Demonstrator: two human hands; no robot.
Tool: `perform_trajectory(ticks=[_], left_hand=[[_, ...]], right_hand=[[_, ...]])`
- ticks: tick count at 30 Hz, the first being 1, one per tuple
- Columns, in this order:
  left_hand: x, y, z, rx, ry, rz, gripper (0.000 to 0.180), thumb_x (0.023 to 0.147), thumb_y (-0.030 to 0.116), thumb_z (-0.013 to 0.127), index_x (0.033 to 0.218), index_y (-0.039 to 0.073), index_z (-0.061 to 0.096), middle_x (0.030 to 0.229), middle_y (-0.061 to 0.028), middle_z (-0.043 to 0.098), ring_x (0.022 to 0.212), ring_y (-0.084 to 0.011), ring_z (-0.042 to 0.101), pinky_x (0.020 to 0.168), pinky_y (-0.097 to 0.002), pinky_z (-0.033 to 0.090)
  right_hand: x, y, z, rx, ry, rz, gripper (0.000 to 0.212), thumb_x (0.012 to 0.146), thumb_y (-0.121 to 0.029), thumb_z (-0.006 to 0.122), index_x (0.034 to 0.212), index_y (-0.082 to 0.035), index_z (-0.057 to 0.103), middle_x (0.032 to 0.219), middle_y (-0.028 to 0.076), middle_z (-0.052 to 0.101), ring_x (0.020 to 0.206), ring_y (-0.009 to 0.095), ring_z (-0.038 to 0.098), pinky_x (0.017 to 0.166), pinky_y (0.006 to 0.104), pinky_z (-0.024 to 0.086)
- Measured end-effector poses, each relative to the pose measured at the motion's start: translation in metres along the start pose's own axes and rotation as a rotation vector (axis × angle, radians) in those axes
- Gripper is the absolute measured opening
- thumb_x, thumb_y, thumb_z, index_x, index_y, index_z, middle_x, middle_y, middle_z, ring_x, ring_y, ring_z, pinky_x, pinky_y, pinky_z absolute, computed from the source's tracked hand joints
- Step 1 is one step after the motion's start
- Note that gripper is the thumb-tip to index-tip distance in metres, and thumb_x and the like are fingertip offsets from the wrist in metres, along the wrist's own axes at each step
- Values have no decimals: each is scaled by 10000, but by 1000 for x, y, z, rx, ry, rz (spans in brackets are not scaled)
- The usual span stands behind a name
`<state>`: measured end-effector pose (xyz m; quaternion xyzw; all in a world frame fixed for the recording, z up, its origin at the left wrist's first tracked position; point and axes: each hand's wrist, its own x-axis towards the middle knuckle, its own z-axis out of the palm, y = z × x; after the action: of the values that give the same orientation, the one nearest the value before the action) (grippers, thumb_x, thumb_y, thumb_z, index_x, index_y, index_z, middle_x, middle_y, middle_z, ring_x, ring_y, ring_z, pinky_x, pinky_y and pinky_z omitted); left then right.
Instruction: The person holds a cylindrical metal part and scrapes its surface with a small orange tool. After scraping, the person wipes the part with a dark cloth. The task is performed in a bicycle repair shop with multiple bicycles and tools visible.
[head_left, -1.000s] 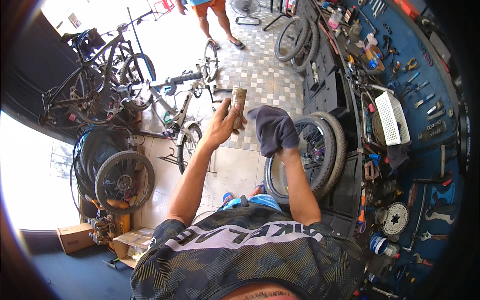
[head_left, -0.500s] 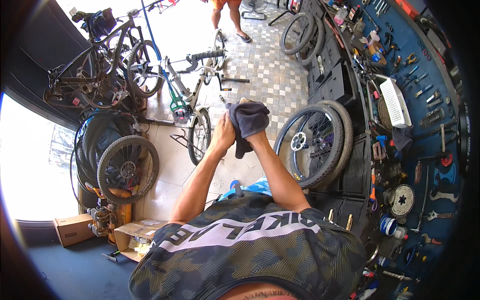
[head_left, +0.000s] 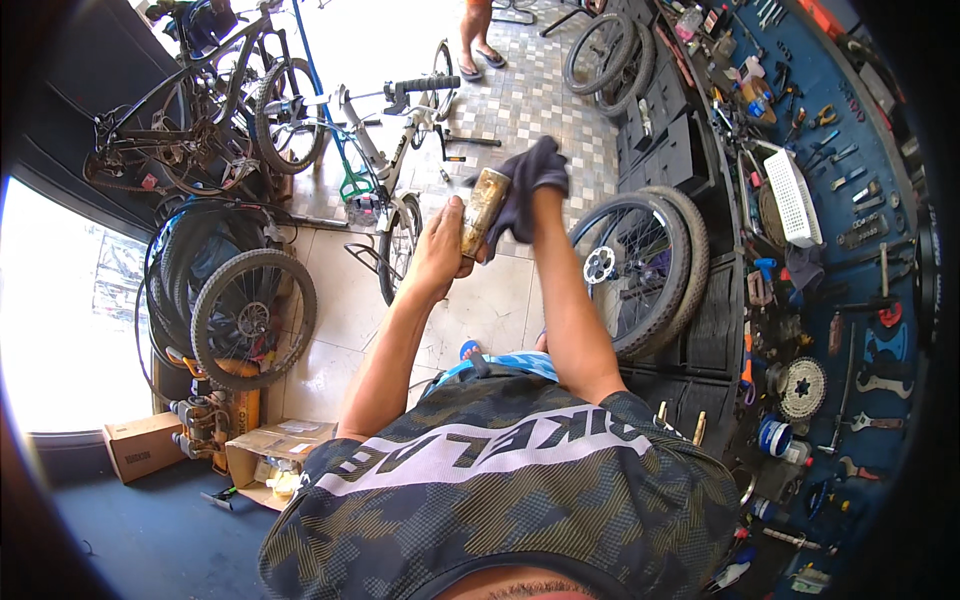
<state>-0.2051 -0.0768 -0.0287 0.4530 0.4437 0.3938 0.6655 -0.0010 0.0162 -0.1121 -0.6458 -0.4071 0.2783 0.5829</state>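
Note:
A grimy, gold-brown cylinder (head_left: pixel 484 212), about a hand long, stands tilted in front of me. My left hand (head_left: pixel 440 245) is wrapped round its lower left side, the thumb lying along it. Over my right hand (head_left: pixel 547 203) hangs a dark grey cloth (head_left: pixel 520 190), which covers the fingers almost wholly. That cloth is bunched close to the cylinder's right side; whether they touch I cannot tell.
A small white bicycle (head_left: pixel 400 150) stands ahead, and a dark bike (head_left: pixel 215 110) is at the left. Loose wheels (head_left: pixel 640 270) lean on black drawers at the right, beside a blue tool board (head_left: pixel 860 200). Another person's legs (head_left: pixel 475 40) are at the back.
The cloth, earlier wrapped over the cylinder between both hands, has come away to the right with my right hand. The cylinder is now uncovered in my left. The other person's feet have shifted.

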Motion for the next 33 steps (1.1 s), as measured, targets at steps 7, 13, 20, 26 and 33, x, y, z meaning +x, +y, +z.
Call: perform_trajectory(ticks=[7, 13, 20, 26, 33], left_hand=[[1, 5, -9, -294, -58, -59, 519, 1190, 526, 363, 1139, 61, 587, 697, -111, 589, 458, -117, 398, 411, -267, 295], [16, -37, 7, -77, -63, 79, 489, 1183, 398, 484, 1415, -17, 602, 1300, -215, 713, 1183, -326, 699, 1005, -391, 571], [21, -76, -2, 839, 173, 612, 391, 1151, 189, 456, 1399, -85, 584, 1353, -327, 644, 1248, -486, 611, 1094, -518, 476], [-10, -24, 19, 694, 190, 375, 687, 1184, 474, 374, 1447, -138, 541, 1306, -411, 646, 1266, -564, 597, 1088, -566, 463], [-33, 5, 32, 733, 226, 378, 521, 1176, 429, 424, 1325, -61, 519, 1094, -377, 672, 1032, -567, 642, 868, -606, 472]], right_hand=[[-54, -36, -51, -336, -339, -490, 295, 1000, -340, 758, 1038, -76, 633, 930, 70, 658, 908, 238, 629, 834, 424, 502], [-117, -44, -10, 365, -296, -387, 429, 988, -260, 785, 1347, -51, 675, 1234, 95, 751, 1169, 215, 682, 1083, 374, 521], [-91, -53, -25, -176, -44, -726, 190, 910, -234, 839, 1005, -77, 791, 1001, 91, 744, 929, 269, 689, 859, 406, 545], [-89, -60, -31, -99, -101, -514, 205, 991, -245, 713, 897, -63, 724, 880, 107, 718, 842, 301, 698, 779, 415, 544], [-79, -80, -37, 605, -125, 270, 546, 1128, -540, 507, 987, -81, 767, 884, 49, 750, 799, 237, 707, 771, 387, 596]])
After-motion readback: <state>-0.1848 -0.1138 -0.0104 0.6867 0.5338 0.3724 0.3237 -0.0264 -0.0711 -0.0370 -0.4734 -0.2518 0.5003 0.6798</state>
